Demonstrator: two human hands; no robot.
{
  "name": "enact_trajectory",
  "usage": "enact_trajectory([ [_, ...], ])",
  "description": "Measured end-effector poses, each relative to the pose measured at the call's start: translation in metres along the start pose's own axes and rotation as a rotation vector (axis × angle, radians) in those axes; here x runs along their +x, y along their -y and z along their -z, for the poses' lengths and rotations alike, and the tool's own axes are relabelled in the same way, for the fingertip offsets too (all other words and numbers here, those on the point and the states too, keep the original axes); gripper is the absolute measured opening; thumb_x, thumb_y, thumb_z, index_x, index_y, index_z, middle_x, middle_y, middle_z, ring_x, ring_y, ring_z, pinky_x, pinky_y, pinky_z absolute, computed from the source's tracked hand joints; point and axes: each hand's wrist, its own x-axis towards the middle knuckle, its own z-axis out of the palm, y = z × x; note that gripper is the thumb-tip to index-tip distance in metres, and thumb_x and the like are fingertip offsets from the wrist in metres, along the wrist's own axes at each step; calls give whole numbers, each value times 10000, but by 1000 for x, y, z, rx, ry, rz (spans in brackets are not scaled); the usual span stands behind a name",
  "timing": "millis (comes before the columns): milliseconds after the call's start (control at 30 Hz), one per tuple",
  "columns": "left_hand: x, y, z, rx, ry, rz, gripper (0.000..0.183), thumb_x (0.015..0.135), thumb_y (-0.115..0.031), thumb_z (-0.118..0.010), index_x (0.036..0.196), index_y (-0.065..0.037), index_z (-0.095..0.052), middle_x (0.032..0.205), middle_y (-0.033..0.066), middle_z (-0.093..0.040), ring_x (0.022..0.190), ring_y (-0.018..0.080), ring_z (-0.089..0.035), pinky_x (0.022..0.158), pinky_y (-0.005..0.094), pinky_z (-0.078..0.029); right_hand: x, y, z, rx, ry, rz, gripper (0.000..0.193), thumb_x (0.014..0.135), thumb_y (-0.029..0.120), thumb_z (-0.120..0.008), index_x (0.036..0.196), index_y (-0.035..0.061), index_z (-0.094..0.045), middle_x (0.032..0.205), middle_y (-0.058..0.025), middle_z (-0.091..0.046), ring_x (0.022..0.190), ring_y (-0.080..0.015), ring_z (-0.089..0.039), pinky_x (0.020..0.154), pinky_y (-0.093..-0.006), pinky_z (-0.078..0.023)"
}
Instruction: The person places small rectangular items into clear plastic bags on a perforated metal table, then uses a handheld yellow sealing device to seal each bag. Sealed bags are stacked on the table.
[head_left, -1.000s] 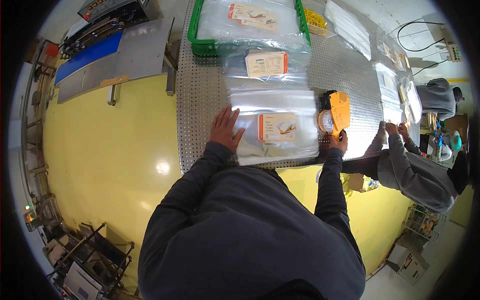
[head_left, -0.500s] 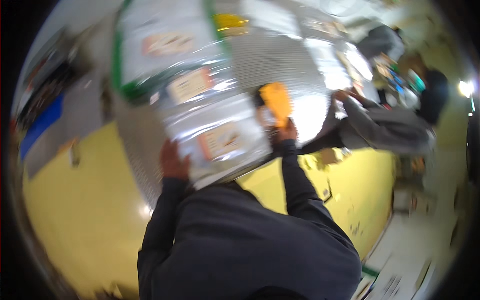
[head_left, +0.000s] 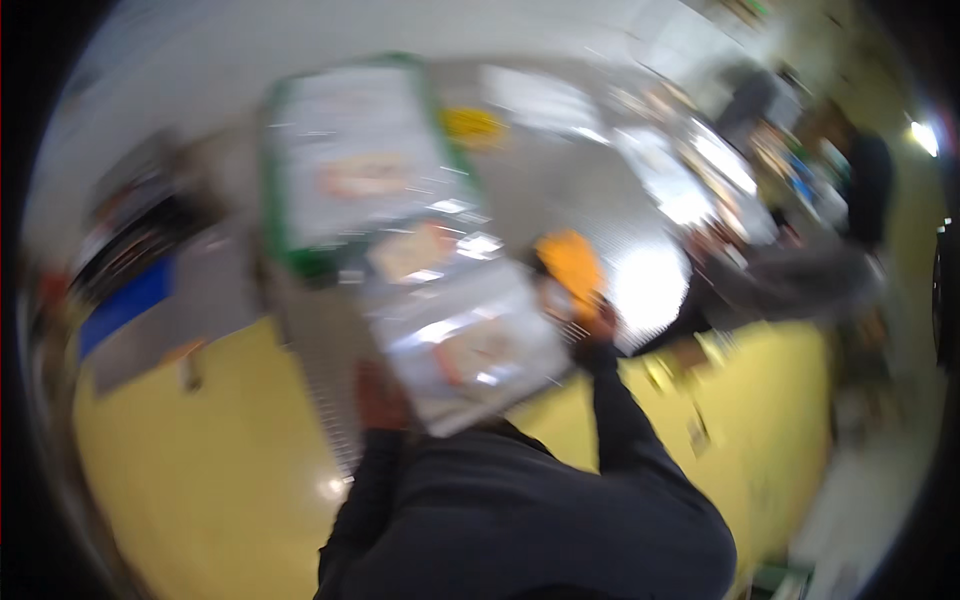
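My left hand is beside the left edge of the nearest clear plastic bag, its fingers smeared by motion. That bag carries a pale label with an orange-red edge. My right hand is closed round the lower end of an orange object, right of the bag. A pale round part shows beside the orange; blur hides its exact kind. Behind the near bag lies another labelled clear bag. Farther back, a green tray or crate holds white bagged goods with a label.
These things lie on a grey ribbed tabletop. A yellow item sits right of the green tray. At the right, another person's grey sleeve reaches toward shiny plastic packs. The floor is yellow. A blue sheet is at the left.
The whole view has shifted, so the table and bags appear lower and farther right. Both hands stay near the same things. The other person's hands are more blurred.
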Motion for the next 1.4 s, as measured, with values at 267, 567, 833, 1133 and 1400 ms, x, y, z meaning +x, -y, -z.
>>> enact_trajectory([
  [267, -76, 19, 82, 618, -82, 552, 622, 868, -374, -495, 1401, -103, -323, 1438, 207, -292, 1276, 396, -353, 1037, 502, -287, -12, -70, -210, -1067, 214, 439, 272, 883, 346, -489, 823, 84, -534, 681, -17, -526, 614, -154, -512, 599, -283, -448],
  [567, -86, 17, 51, 187, -89, 628, 576, 964, -388, -346, 1424, -67, -217, 1232, 191, -488, 854, 370, -592, 771, 467, -479, -43, -148, -344, -1071, 658, 311, 263, 879, 330, -497, 848, 74, -545, 708, -27, -542, 640, -159, -524, 615, -292, -452],
  [833, -83, 17, 51, 308, -132, 549, 586, 959, -402, -358, 1418, -61, -229, 1151, 181, -512, 832, 357, -595, 759, 444, -489, -57, -162, -369, -1068, 738, 267, 257, 875, 316, -504, 870, 65, -556, 732, -36, -557, 664, -163, -534, 630, -300, -456],
  [1133, -85, 23, 47, 325, -113, 546, 608, 950, -430, -374, 1415, -64, -234, 1151, 185, -510, 853, 361, -604, 773, 440, -491, -56, -156, -363, -1074, 733, 261, 253, 871, 301, -513, 895, 54, -567, 760, -46, -573, 690, -168, -546, 645, -308, -460],
  [1400, -85, 20, 56, 292, -104, 534, 617, 944, -426, -383, 1419, -65, -222, 1159, 184, -507, 843, 364, -605, 777, 445, -490, -58, -152, -361, -1091, 727, 268, 253, 868, 287, -520, 917, 45, -577, 784, -55, -587, 714, -172, -556, 660, -316, -463],
])
